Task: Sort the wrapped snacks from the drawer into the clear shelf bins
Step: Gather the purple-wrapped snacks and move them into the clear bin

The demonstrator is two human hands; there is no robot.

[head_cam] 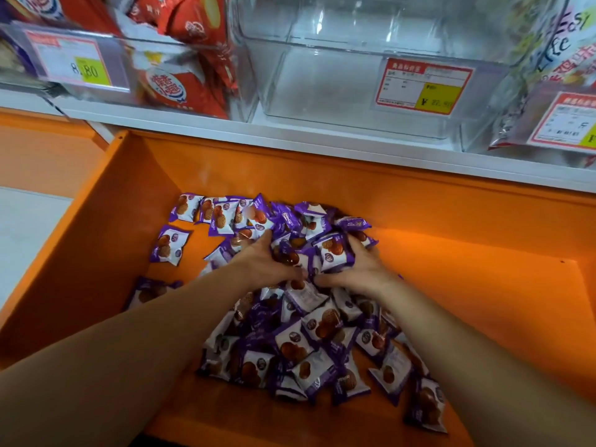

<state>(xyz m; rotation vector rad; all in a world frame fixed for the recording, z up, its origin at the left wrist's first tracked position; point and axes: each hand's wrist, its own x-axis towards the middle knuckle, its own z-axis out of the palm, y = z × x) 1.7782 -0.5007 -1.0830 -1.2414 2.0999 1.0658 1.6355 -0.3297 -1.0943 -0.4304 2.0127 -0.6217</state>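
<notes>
An open orange drawer (pixel 467 301) holds a heap of several purple-and-white wrapped snacks (pixel 309 346). My left hand (pixel 261 262) and my right hand (pixel 361 269) are side by side in the heap, fingers curled round a bunch of the snack packets (pixel 322 253) cupped between them. Above the drawer, on the white shelf, stands a clear bin (pixel 338 91) with nothing in it and a red and yellow price tag on its front.
Left of that bin, another clear bin (pixel 135 69) holds red snack bags (pixel 180 85) behind a price tag. A third bin (pixel 554 117) with colourful bags sits at the right. The white shelf edge (pixel 290 140) overhangs the drawer's back.
</notes>
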